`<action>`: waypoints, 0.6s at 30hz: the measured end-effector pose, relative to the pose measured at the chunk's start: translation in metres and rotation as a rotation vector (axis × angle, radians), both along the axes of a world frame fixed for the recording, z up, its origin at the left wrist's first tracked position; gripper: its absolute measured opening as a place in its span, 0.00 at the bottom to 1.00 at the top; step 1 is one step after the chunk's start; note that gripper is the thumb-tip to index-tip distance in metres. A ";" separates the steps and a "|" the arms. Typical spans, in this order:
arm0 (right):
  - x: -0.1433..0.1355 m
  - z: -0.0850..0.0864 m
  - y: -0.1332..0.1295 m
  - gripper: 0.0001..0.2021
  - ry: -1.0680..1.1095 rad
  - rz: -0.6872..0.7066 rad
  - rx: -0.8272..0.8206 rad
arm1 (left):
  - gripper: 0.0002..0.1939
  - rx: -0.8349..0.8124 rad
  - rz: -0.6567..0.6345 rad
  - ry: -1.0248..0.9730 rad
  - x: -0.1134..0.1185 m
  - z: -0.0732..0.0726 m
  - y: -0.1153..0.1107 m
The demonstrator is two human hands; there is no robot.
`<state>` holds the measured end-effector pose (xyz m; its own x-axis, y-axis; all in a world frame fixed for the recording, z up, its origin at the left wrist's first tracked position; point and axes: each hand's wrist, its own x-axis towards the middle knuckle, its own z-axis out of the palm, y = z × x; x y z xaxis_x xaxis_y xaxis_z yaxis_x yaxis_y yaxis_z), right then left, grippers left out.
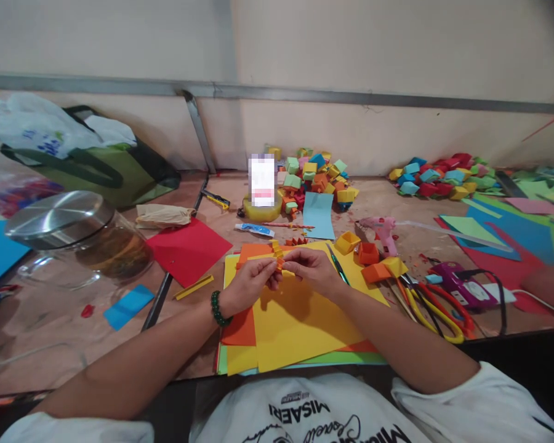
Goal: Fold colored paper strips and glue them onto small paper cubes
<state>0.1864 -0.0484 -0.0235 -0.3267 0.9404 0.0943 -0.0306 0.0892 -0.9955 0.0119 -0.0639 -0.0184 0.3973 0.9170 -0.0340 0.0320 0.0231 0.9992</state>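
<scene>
My left hand (pixel 249 283), with a green bead bracelet (pixel 216 307) at its wrist, pinches a small zigzag-folded paper strip (pixel 277 249) in yellow and orange. The fingertips of my right hand (pixel 316 269) close on the same strip from the other side, hiding part of it. Both hands are just above a stack of yellow paper sheets (pixel 300 320) with orange and green sheets showing at its edges. Beyond my fingers lies a red zigzag piece (pixel 297 242). A green pen (pixel 337 264) rests on the sheets beside my right hand.
Folded paper boxes (pixel 368 253), a pink glue gun (pixel 382 231) and yellow-handled scissors (pixel 427 314) lie at right. A lit phone (pixel 261 178) stands ahead, near heaped paper pieces (pixel 321 175). At left are a glass jug (pixel 115 246) and red paper (pixel 189 249). Another person's arm (pixel 547 286) shows far right.
</scene>
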 end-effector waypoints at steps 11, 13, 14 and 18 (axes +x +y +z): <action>-0.002 -0.009 -0.006 0.14 -0.164 -0.071 0.142 | 0.24 0.036 -0.011 0.081 0.003 0.007 -0.008; -0.005 -0.010 -0.011 0.11 -0.273 -0.151 0.275 | 0.24 0.044 -0.008 0.089 0.005 0.011 -0.009; -0.006 -0.009 -0.013 0.09 -0.318 -0.179 0.337 | 0.24 0.048 -0.004 0.087 0.006 0.012 -0.009; -0.004 0.000 -0.018 0.07 -0.319 -0.163 0.365 | 0.25 0.012 0.003 0.029 0.007 0.014 -0.008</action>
<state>0.1828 -0.0661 -0.0239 -0.2447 0.9060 0.3453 0.3128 0.4109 -0.8564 0.0188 -0.0724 -0.0047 0.3934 0.9187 -0.0349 0.0611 0.0118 0.9981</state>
